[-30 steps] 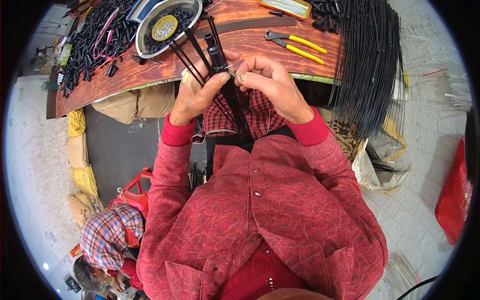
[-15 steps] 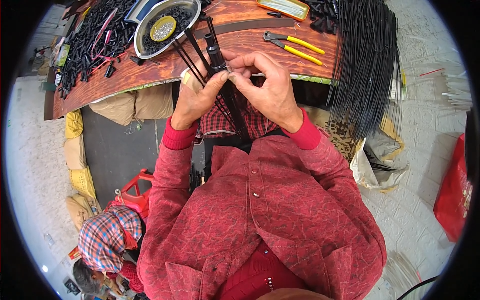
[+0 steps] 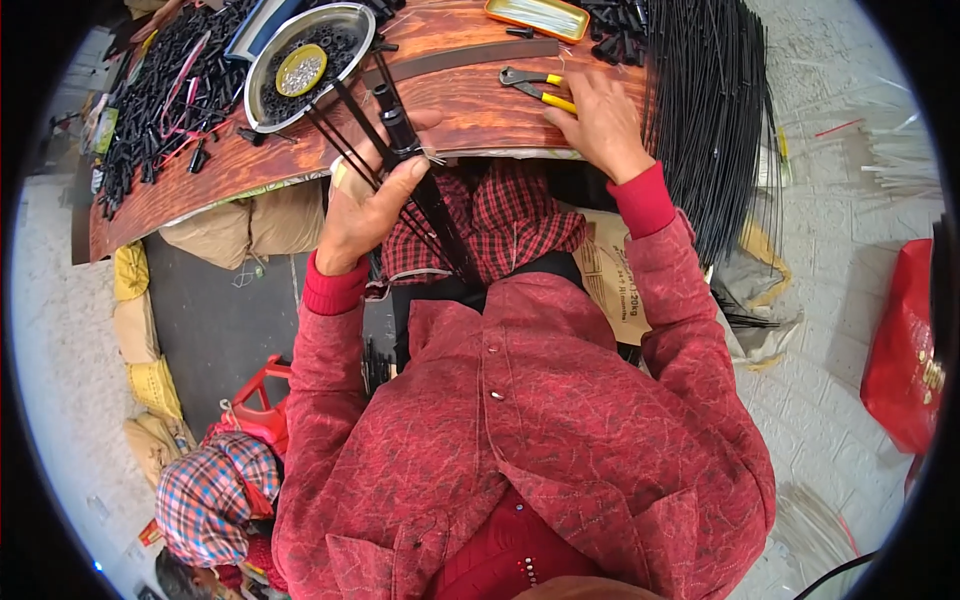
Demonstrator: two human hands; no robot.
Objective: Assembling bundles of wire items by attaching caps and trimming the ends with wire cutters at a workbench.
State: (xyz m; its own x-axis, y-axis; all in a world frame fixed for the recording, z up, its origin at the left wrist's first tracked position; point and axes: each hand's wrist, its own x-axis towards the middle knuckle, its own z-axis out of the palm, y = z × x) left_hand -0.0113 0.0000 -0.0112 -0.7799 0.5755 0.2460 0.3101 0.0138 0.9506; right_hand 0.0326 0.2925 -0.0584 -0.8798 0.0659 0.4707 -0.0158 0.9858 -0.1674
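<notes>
Rods (image 3: 434,208) run through clasped left grip (image 3: 362,218); pliers (image 3: 557,101) beneath right grip (image 3: 603,122), closure unclear.

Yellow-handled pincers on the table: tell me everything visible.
The yellow-handled pincers have a dark, metal-looking head with a rounded outline and two arms splayed apart, sleeved in glossy yellow, plastic-looking grips. They lie flat on the reddish-brown tabletop, head toward the person's left, on the near side of a long dark strip. The right hand covers the grips' far ends; whether it presses on them, I can't tell.
</notes>
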